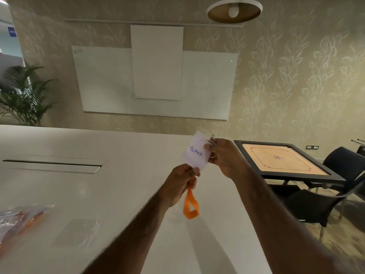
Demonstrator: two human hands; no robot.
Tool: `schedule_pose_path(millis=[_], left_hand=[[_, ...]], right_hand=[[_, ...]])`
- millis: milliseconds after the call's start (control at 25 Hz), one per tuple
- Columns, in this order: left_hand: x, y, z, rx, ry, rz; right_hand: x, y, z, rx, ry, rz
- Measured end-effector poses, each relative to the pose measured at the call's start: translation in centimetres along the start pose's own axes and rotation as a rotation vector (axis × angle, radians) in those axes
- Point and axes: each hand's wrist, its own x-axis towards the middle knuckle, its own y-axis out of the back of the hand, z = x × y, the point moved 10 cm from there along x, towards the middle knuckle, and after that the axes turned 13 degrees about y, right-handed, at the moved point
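A clear plastic badge holder [194, 153] with a white card reading "ALPHA" is held up above the white table [122, 186]. My left hand [180, 182] pinches its lower corner and also holds an orange lanyard [190, 205], which hangs down in a loop. My right hand [225, 158] pinches the holder's upper right edge, where a small metal clip [212, 137] sticks up.
Several orange lanyards in clear bags [18, 222] lie at the table's left edge, beside a flat clear sleeve [78, 232]. A cable slot [53, 163] is set into the table. A carrom board [282, 159] and dark chairs [324, 204] stand to the right.
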Motion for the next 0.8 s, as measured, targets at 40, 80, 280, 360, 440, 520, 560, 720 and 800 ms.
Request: schedule_pose_path(millis=[40,80,280,360,440,520,560,720,800], left_hand=[[-0.1,0.1,-0.2,0.027,0.002,0.005],[-0.2,0.2,-0.5,0.056,0.014,0.0],[-1.2,2.6,-0.8,0.288,0.081,0.174],[-1.4,4.0,0.2,0.202,0.081,0.332],[-1.4,5.0,1.6,0.181,0.054,0.475],[-1.3,4.9,2.7,0.16,0.025,0.51],[-1.2,4.6,2.9,0.124,0.016,0.478],[-0.9,3.1,3.0,0.13,0.009,0.273],[-0.8,3.1,3.1,0.112,0.007,0.264]], right_hand=[[0.0,0.2,0.0,0.032,-0.015,0.006],[0.0,0.6,0.0,0.056,-0.025,0.016],[-0.2,1.2,0.3,0.073,-0.113,-0.03],[-1.2,-0.3,1.5,0.034,-0.203,-0.16],[-2.2,-1.7,2.6,-0.072,-0.262,-0.276],[-2.5,-2.4,3.0,-0.189,-0.26,-0.33],[-2.4,-2.6,3.1,-0.231,-0.256,-0.327],[-1.7,-2.3,2.9,-0.372,-0.222,-0.279],[-1.4,-2.1,2.8,-0.334,-0.188,-0.234]])
